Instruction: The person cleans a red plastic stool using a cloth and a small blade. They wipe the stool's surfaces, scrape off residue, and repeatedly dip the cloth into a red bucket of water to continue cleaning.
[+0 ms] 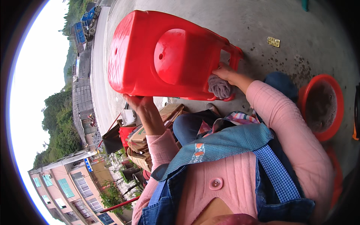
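A glossy red plastic stool [140, 59] is tipped on its side before me, its quilted-pattern seat toward the left of the view and its legs toward the right. My left hand [139, 102] grips the stool's lower edge close to the seat; some fingers are hidden beneath it. At the leg end, my right hand [225, 72] holds a bunched grey-purple towel [220, 87] against the stool, beside a rectangular opening. The side panel has a rounded relief with a small hole. Wet sheen shows on the plastic.
An orange-red basin [303, 107] of cloudy, sudsy water stands at my right. Wet spots and a blister pack [273, 41] lie on the concrete floor [253, 19]. Flattened cardboard [140, 137] and a white bucket [128, 116] are at left. A blue truck [85, 25] stands by the road.
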### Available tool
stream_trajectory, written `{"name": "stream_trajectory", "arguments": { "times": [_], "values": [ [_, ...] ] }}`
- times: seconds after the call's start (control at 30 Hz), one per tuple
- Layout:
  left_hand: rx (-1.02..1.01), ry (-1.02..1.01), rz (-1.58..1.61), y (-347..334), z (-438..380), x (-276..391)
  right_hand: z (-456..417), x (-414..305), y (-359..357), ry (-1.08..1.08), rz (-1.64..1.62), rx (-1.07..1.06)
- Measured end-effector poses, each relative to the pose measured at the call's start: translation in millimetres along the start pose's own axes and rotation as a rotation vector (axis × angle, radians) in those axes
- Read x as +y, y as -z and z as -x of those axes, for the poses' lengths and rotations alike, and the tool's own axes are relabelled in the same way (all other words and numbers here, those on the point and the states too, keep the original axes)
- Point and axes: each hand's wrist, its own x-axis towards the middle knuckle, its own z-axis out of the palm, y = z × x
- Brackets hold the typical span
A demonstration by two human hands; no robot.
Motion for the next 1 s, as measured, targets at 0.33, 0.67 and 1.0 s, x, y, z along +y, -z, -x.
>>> {"name": "stream_trajectory", "arguments": {
  "times": [0.33, 0.67, 1.0],
  "values": [
    [-0.170, -0.542, -0.604, -43, 2, -9, 29, -31, 9, 0.286, 0.154, 0.180],
    [-0.301, -0.298, -0.222, -34, -30, -10, -3, -30, 29, 0.182, 0.164, 0.325],
    [-0.460, -0.540, -0.313, -84, 10, 68, 68, -77, 29, 0.569, 0.138, -0.033]
  ]
}}
